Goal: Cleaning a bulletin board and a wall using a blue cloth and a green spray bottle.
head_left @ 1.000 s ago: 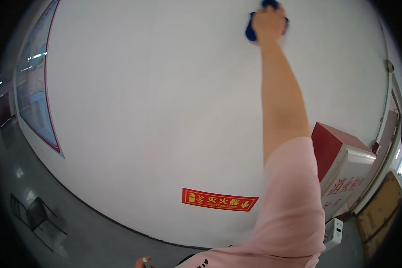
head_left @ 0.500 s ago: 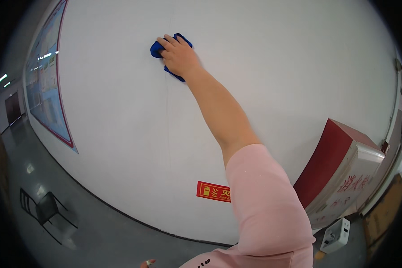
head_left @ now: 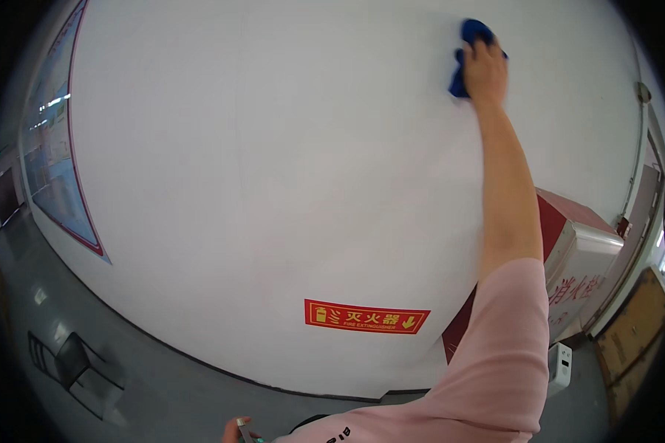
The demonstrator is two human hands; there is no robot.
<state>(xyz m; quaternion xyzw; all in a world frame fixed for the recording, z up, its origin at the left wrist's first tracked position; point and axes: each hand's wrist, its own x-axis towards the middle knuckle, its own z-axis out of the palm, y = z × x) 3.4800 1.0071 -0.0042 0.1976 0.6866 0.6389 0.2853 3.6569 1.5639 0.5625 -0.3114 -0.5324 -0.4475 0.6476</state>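
My right hand is pressed against the white wall, high up and right of the middle, with the arm stretched far out. Under its fingers is a bunched blue cloth, part of it showing beyond the fingertips and along the hand's left side. At the bottom edge only part of my left hand shows, low by my body. Its fingers are curled round a small greyish thing with a bit of green, mostly cut off by the frame, so its kind cannot be made out.
A red sign with yellow marks is stuck low on the wall. To the right, behind my arm, juts a red and silvery cabinet, with a white box below it. A framed board hangs at left; a dark chair stands on the grey floor.
My right hand has swept the blue cloth across the wall to the right and slightly up. The view has shifted a little, the sign is uncovered, and more of my left hand shows.
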